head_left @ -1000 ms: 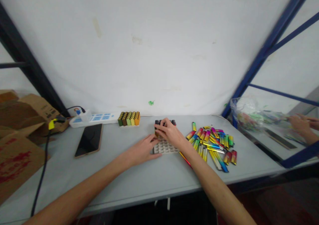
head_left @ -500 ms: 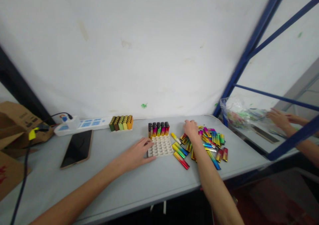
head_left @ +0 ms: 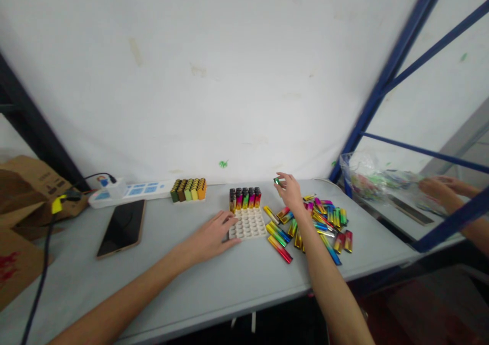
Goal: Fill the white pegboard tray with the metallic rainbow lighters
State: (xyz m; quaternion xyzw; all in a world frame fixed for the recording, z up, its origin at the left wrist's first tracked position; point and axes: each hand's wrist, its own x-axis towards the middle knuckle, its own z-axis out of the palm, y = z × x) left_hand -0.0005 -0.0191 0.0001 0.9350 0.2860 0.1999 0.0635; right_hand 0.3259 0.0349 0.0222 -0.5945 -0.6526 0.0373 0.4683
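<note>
A white tray [head_left: 248, 224] with rows of holes lies in the middle of the table. Shiny multicoloured lighters with black tops [head_left: 245, 198] stand upright in its far rows. My left hand [head_left: 214, 235] holds the tray's left side, thumb at the near corner and fingers at the edge above it. Right of the tray, my right hand [head_left: 288, 189] is raised above the table, pinching a lighter [head_left: 277, 181] with a shiny green end; the rest of it is hidden by the fingers. Below this hand spreads a loose pile of shiny lighters [head_left: 323, 215].
Back left stands a block of green, brown and yellow lighters [head_left: 188, 190]. Further left are a phone [head_left: 121, 229], a power strip [head_left: 132, 191] and a paper bag [head_left: 26, 192]. A blue frame [head_left: 359, 115] rises at the right; beyond it are a plastic bag [head_left: 362, 174] and another person's hands [head_left: 445, 192].
My right hand has risen out of the pile and moved slightly left, with a lighter now in its fingers. My left hand stays at the tray. The view has shifted slightly.
</note>
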